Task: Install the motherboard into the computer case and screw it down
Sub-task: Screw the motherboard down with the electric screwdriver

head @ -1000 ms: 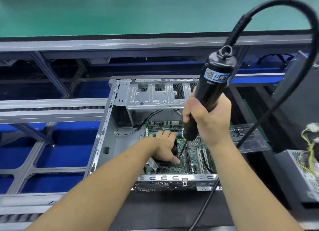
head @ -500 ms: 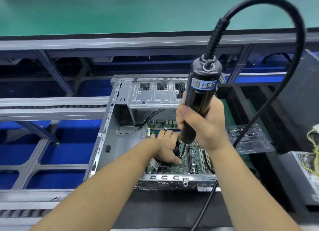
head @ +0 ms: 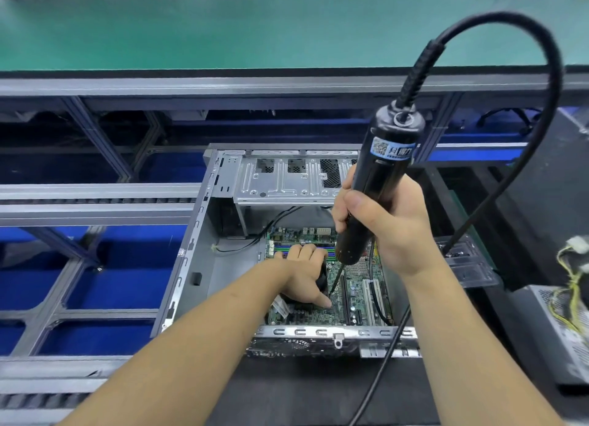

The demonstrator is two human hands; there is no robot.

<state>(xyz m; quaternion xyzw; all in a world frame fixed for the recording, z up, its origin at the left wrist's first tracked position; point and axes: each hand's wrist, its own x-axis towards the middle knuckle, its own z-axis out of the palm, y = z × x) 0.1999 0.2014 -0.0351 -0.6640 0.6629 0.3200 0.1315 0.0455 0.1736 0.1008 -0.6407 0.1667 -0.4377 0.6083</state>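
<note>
1. R hand point(head: 387, 221) – fingers + thumb wrapped tight round body of black electric screwdriver point(head: 379, 183), held near upright, top tilted slightly to the right.
2. Driver bit point(head: 335, 279) runs down from below R fist; tip sits at the board surface, just beside L thumb tip. Whether a screw is under the tip: can't tell, too small.
3. Black cable point(head: 497, 40) loops up out of driver top, arcs over to the right of R hand, drops behind R wrist, then runs down past near edge of case.
4. L hand point(head: 306, 276) – reaches in from lower left, palm down on the board, fingers spread fairly flat over a dark round part beneath (mostly hidden), thumb pointing toward the bit. Grips nothing; presses/rests.
5. Motherboard point(head: 357, 295) – green, lying flat inside computer case point(head: 204, 234), under both hands; slots show right of the bit, beneath R wrist.
6. Case – grey metal, lying open side up; drive cage point(head: 287, 177) beyond L hand, partly behind R fist.
7. Clear plastic tray point(head: 468, 266) just right of R wrist, outside the case; contents not legible.
8. Grey power supply point(head: 561, 330) w/ yellow wires far right of R forearm.
9. Green belt point(head: 223, 30) well beyond both hands, past the case.
</note>
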